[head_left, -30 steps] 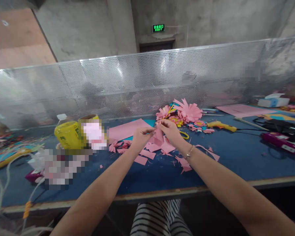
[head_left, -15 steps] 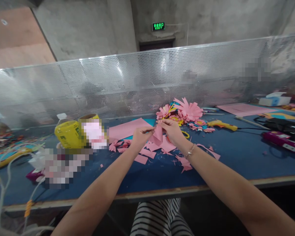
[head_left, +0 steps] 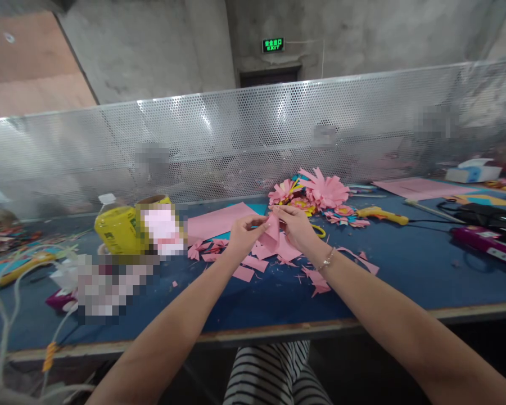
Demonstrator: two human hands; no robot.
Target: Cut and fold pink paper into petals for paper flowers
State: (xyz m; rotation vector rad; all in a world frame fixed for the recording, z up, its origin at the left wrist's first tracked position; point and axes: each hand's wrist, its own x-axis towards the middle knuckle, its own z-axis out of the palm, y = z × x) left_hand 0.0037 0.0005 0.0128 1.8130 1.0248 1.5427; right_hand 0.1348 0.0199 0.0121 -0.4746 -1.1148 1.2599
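Between my two hands is a piece of pink paper, curled into a cone shape above the blue table. My left hand pinches its left edge between thumb and fingers. At the paper's narrow top, my right hand grips it with bent fingers. Pink paper scraps lie scattered under and in front of the hands. Just behind my right hand sits a pile of fringed pink paper flowers, with blue and yellow pieces among them. A yellow handle loop shows beside that hand, its other end hidden.
A yellow-labelled bottle and a roll of tape stand at left. Rightward lie a yellow glue gun, a purple power strip and pink sheets. A perforated metal screen runs along the table's back.
My left hand has shifted slightly right, its thumb now further onto the pink paper. The paper looks a little more tightly curled. My right hand stays nearly in place.
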